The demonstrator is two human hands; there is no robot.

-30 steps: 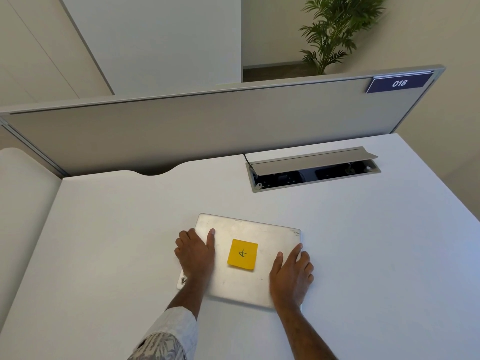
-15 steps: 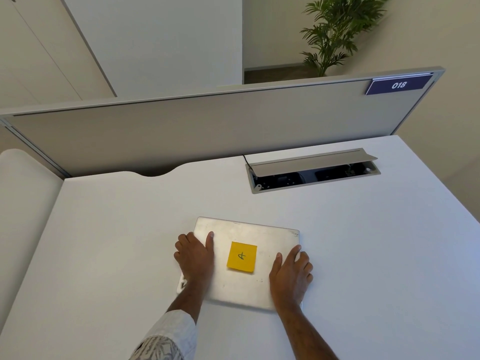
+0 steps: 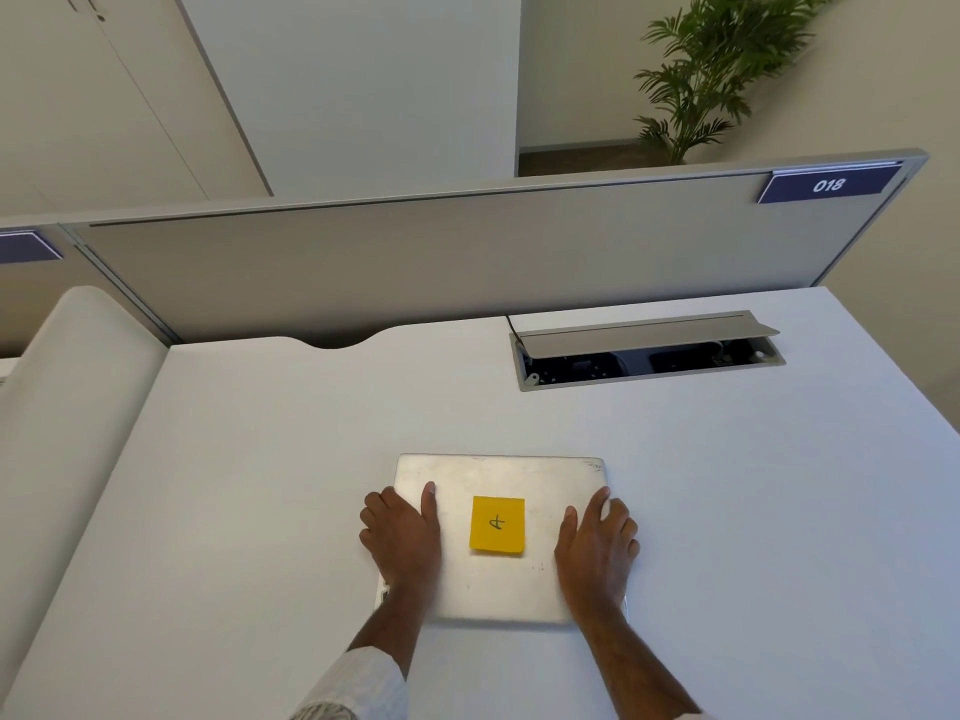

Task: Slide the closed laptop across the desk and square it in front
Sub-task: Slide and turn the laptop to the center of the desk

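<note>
Closed laptop [image 3: 498, 532] flat on white surface [image 3: 753, 511], centred ahead of the body, near front edge. Far edge reads roughly parallel to the grey partition [image 3: 415, 252]; looks close to square, though wide-angle bend makes that uncertain. Yellow sticky note [image 3: 497, 525] stuck mid-lid, handwritten mark on it.

Left hand [image 3: 402, 537] spread flat, palm down over left edge of lid, thumb on metal, outer fingers spilling off onto the surface. Right hand [image 3: 597, 550] likewise flat over right edge, thumb inboard, fingers wrapping past the side. No pinch, no lift; both pressing and bracketing, nothing enclosed.

Handling, as judged: rigid metal slab, moderate weight, no flex. Smooth shell on smooth laminate, so likely to glide easily and overshoot under firm push. Bare lid slick under palms; downward pressure needed for traction. Best purchase at the two short sides, as now, giving leverage for small rotations. Centre of lid best avoided: screen beneath, note liable to peel.

Open cable tray [image 3: 649, 350] recessed at rear right, well apart from laptop. Potted plant [image 3: 711, 70] beyond partition.
</note>
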